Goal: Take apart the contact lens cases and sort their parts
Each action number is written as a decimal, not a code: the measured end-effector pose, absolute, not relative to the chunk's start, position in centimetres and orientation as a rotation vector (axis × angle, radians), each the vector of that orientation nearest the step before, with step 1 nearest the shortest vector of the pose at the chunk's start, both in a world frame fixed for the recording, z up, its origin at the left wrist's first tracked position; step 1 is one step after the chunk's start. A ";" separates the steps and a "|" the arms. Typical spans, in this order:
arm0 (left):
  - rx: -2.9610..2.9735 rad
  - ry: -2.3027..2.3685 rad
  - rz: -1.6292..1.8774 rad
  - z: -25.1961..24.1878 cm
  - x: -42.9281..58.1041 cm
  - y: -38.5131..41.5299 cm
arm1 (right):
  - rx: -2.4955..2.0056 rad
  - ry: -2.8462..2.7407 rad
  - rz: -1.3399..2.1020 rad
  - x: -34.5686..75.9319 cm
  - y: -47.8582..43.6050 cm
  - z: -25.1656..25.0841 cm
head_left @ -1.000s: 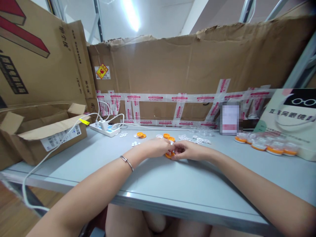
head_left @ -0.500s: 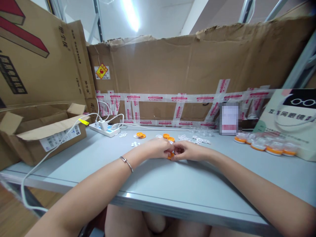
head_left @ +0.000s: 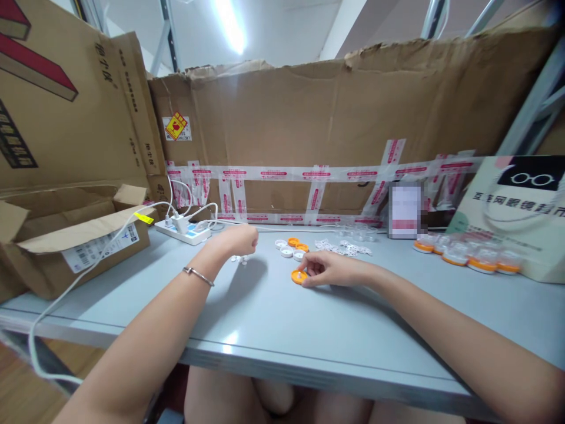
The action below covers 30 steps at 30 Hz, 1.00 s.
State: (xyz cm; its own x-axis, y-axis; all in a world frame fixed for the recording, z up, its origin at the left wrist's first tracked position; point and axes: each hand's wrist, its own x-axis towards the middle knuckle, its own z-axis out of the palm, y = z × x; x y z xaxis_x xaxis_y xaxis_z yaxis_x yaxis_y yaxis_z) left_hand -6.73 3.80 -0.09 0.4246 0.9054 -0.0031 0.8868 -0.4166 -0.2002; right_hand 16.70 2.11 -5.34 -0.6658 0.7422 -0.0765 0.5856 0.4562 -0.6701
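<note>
My right hand (head_left: 327, 270) rests on the grey table (head_left: 309, 330) with its fingertips pinching an orange round cap (head_left: 299, 276) that lies flat. My left hand (head_left: 238, 239) hovers to the left, fingers curled, above small white pieces (head_left: 241, 259); whether it holds anything is hidden. Just behind the orange cap lie white caps (head_left: 286, 251) and two more orange caps (head_left: 297, 244). A scatter of small clear and white parts (head_left: 346, 248) lies farther right.
A white power strip (head_left: 182, 230) with cables sits at the back left beside an open cardboard box (head_left: 75, 235). Cardboard walls (head_left: 335, 118) ring the table. A row of orange-and-clear cases (head_left: 468, 256) stands at the right before a printed bag (head_left: 516, 206).
My left hand has left the orange cap and moved up and left toward the white pieces. My right hand stays on the cap. The camera has shifted slightly.
</note>
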 end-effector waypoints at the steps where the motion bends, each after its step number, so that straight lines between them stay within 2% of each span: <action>1: -2.481 -1.640 0.213 0.0 -7.0 3.8 | -1.149 -2.484 1.004 16.7 2.1 -5.4; 14: -2.405 -1.824 0.338 0.2 -7.0 3.8 | -1.130 -2.500 1.017 16.8 1.9 -5.0; 19: -2.398 -1.796 0.266 0.2 -6.7 3.6 | -1.137 -2.489 0.975 16.6 1.6 -4.7; 24: -2.660 -1.319 -0.120 -0.7 -4.7 3.0 | -1.118 -2.359 0.875 16.3 1.5 -4.7; 30: -2.992 -0.815 -0.368 -1.7 -2.4 1.6 | -1.032 -2.313 0.770 16.2 1.9 -4.8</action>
State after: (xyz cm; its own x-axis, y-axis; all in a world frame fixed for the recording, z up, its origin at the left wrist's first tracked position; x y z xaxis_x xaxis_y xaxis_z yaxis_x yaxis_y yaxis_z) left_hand -2.43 1.63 -1.75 0.8358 0.4981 0.2308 0.5025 -0.8635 0.0437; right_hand 16.20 1.89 -4.79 -0.5945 0.7784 0.2016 0.5020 0.5552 -0.6632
